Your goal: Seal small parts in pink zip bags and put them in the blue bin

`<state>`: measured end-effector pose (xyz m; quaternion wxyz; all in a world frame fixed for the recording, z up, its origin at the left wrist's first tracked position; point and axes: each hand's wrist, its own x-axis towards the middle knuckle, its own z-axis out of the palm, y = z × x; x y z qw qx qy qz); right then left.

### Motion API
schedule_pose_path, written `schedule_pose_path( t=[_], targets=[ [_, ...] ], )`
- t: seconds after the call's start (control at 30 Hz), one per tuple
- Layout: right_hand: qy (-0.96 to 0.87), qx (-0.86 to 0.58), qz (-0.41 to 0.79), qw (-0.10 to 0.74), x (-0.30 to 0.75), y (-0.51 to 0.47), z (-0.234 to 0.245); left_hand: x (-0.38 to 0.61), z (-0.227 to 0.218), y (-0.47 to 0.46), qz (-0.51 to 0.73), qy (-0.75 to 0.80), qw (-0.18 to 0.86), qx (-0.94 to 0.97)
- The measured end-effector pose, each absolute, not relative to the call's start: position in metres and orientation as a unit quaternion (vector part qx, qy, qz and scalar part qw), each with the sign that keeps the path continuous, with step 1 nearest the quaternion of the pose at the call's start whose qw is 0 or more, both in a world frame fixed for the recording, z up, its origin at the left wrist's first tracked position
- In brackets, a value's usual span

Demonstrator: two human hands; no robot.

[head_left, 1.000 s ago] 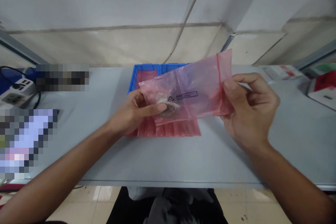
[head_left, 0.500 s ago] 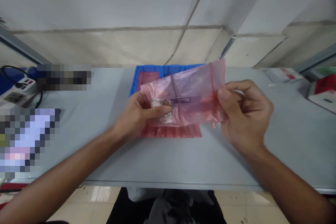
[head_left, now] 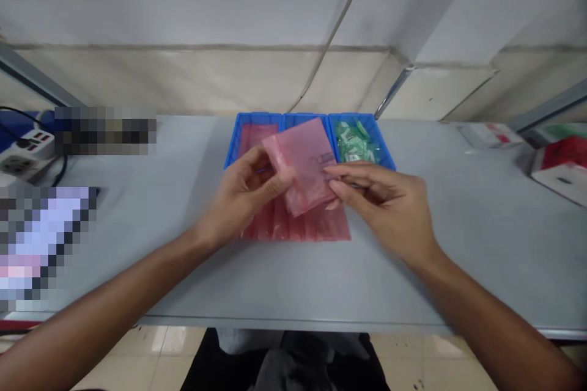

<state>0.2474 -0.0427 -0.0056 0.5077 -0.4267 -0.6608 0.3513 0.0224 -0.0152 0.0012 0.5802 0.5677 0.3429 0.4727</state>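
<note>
Gray counter (head_left: 458,256): three blue bins (head_left: 385,156) in a row along the far edge; pink bags (head_left: 316,226) lie stacked flat just in front; power strip (head_left: 18,162) far left; red-and-white box (head_left: 562,174) far right.

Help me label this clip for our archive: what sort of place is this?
Probably a small packing station in a workshop or factory: a row of blue plastic bins, one holding small green packets, and a stack of pink plastic bags on a long grey workbench.

Translucent pink zip bag (head_left: 302,162) over a striped pink row of overlapped bags (head_left: 296,226), bright blue plastic bins (head_left: 305,117) behind it, green sachets (head_left: 355,143) in the rightmost, on pale grey workbench (head_left: 458,244).
</note>
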Motion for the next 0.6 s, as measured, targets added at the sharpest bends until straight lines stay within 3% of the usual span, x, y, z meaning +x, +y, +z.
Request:
schedule_pose_path(
  t=[0.1, 0.2, 0.33, 0.47, 0.6],
  targets=[
    [-0.688, -0.423, 0.347, 0.478, 0.246, -0.044, -0.002, 0.000, 0.000, 0.006, 0.521, 0.396, 0.494, 0.572],
    [-0.698, -0.413, 0.326, 0.486, 0.243, -0.044, 0.002, -0.030, -0.002, 0.034, 0.611, 0.400, 0.339, 0.594],
    [-0.695, -0.425, 0.289, 0.503, 0.244, -0.044, 0.000, -0.050, -0.003, 0.053, 0.506, 0.489, 0.223, 0.675],
    [-0.702, -0.426, 0.287, 0.494, 0.244, -0.044, -0.003, -0.055, 0.004, 0.049, 0.399, 0.445, 0.075, 0.798],
    [-0.712, -0.410, 0.296, 0.487, 0.242, -0.045, -0.005, -0.061, 0.016, 0.058, 0.290, 0.406, 0.060, 0.865]
  ],
)
